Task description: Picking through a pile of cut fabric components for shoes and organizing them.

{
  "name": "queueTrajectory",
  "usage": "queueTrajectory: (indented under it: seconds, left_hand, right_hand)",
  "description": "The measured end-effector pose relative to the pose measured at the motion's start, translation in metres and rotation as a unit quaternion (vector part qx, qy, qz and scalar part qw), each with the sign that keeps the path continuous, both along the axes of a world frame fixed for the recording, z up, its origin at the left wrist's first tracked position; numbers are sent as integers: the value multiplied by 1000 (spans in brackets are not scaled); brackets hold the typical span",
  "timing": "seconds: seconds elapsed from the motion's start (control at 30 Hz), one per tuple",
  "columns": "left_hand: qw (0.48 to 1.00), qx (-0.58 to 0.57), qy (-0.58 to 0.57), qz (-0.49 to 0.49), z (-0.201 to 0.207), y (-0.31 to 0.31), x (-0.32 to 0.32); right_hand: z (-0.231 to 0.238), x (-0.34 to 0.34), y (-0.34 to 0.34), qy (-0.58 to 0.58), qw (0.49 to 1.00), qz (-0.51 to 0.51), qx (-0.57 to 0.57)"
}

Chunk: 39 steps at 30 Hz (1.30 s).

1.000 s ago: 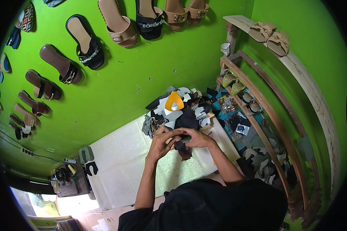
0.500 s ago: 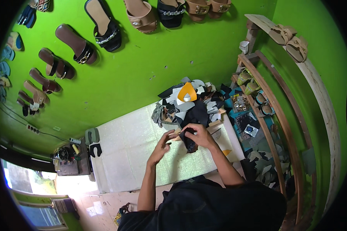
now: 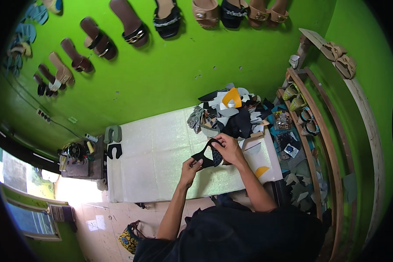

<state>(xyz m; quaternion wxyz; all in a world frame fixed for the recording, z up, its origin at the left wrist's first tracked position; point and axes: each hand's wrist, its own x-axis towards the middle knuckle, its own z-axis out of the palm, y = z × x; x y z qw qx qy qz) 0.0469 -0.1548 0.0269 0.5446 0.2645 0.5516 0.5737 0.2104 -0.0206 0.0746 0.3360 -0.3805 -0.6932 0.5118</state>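
Note:
A black curved sandal-upper piece (image 3: 209,162), with a patterned part on its right side, is stretched between my hands above the white-covered table (image 3: 155,168). My left hand (image 3: 189,171) pinches its lower left end between thumb and fingers. At its upper right, my right hand (image 3: 228,150) grips the edge with thumb and fingers. An opening shows in the middle of the piece. Just beyond my right hand lies a heap of cut scraps (image 3: 238,122) in black, grey and white, topped by an orange piece (image 3: 232,98). A yellow-orange scrap (image 3: 261,171) rests near my right forearm.
Grey U-shaped pieces (image 3: 113,134) and a black one (image 3: 114,151) lie at the table's far left corner, beside a sewing machine (image 3: 75,151). Wooden racks (image 3: 304,144) with sandals stand to the right. More sandals (image 3: 167,19) hang on the green wall.
My left hand, apart from the piece before, now grips its left end. The black piece has been spread out between both hands. The whole view has shifted.

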Motion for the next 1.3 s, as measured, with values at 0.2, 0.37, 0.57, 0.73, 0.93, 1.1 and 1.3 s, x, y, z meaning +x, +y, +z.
queueTrajectory:
  seconds: [0.2,0.37,0.57,0.73,0.93,1.1,1.3]
  left_hand:
    - [997,6,-14,79,11,-83,-55]
    - [981,80,15,174,45,-168,-88]
    - [955,92,115,258,43,-270,-135]
    - [932,42,155,326,49,-335,-161]
    - [932,36,143,333,48,-380,-207]
    - [933,31,156,324,39,-399,-258]
    - [947,28,127,292,30,-391,-337]
  right_hand:
    - [-3,-36,-59,38,995,70,-61]
    - [13,-79,-128,73,980,125,-134]
    - [-5,-147,-199,97,969,207,-96]
    - [-8,-200,-246,64,947,296,-107]
    - [1,-262,-274,40,905,404,-128]
    - [-11,-314,-282,44,903,406,-133]
    - [-22,-384,-278,30,908,389,-152]
